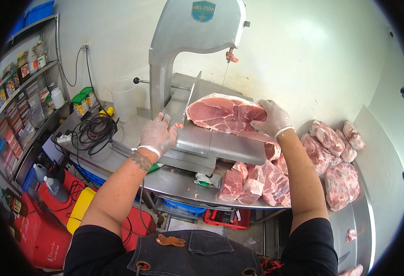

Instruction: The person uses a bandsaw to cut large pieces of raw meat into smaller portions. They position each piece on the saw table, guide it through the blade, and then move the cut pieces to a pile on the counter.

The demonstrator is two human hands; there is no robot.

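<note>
A large slab of raw meat (222, 112) rests on the steel table of a meat bandsaw (167, 45), its cut face toward me. My right hand (274, 117), in a clear glove, grips the slab's right end. The slab's left end is close to the upright guide plate (191, 96). Behind the slab runs the thin saw blade (226, 76); its lower part is hidden by the meat. My left hand (158, 134), also gloved, is over the saw table left of the plate, fingers apart. By its thumb is a small meat scrap (178, 125).
Meat chunks (252, 186) lie below the saw table's right edge, with more meat pieces (341, 186) farther right. Coiled black cable (95, 132) and a translucent bucket (122, 98) stand at left. Shelves (25, 79) hold jars and packets. Red containers (46, 234) are on the lower left.
</note>
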